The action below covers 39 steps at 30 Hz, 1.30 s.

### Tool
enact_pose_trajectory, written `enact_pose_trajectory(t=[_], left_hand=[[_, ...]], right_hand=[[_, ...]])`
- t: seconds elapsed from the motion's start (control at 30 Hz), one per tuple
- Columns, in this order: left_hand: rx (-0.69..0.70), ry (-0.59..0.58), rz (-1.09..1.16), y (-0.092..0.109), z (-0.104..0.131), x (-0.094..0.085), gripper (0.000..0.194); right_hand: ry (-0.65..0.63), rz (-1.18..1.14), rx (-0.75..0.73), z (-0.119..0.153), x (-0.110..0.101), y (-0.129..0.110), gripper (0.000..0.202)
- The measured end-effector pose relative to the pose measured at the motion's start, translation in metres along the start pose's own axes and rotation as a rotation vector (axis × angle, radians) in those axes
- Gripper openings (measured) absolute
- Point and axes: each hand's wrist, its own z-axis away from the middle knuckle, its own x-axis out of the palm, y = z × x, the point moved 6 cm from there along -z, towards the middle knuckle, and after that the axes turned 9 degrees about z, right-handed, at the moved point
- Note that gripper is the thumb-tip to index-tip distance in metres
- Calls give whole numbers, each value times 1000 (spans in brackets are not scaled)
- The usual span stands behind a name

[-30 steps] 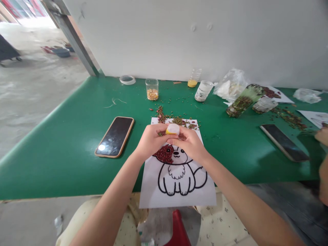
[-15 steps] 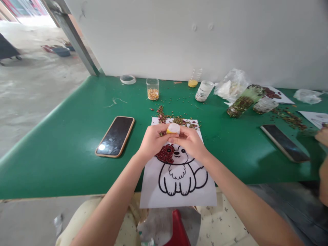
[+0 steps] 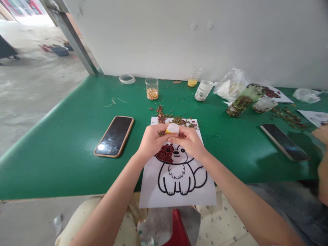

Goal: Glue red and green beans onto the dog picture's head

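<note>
A small white and yellow bottle (image 3: 173,128) is held between my left hand (image 3: 153,139) and my right hand (image 3: 191,140), both with fingers closed round it. They are over the upper part of a white sheet (image 3: 151,196) with a black outline drawing of a dog. Dark red beans (image 3: 164,154) cover the left side of the dog's face; the rest of the drawing that shows is bare. Green and red beans (image 3: 178,120) lie loose along the sheet's top edge, partly behind my hands.
A phone (image 3: 114,136) lies left of the sheet, another phone (image 3: 284,142) to the right. Behind stand a clear cup with corn kernels (image 3: 152,93), a white cup (image 3: 203,91) and a tipped jar (image 3: 239,105). Another person's hand (image 3: 321,134) is at the right edge.
The view has shifted very slightly. My hands keep the same grip on the bottle. The other person's hand at the right edge has moved a little to the left.
</note>
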Motion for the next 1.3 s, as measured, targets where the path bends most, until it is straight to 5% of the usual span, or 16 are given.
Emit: enact_pose_trajectory(t=[1.3], left_hand=[[-14, 34, -30, -4, 0, 0, 15]], right_hand=[[14, -14, -3, -2, -1, 5, 33]])
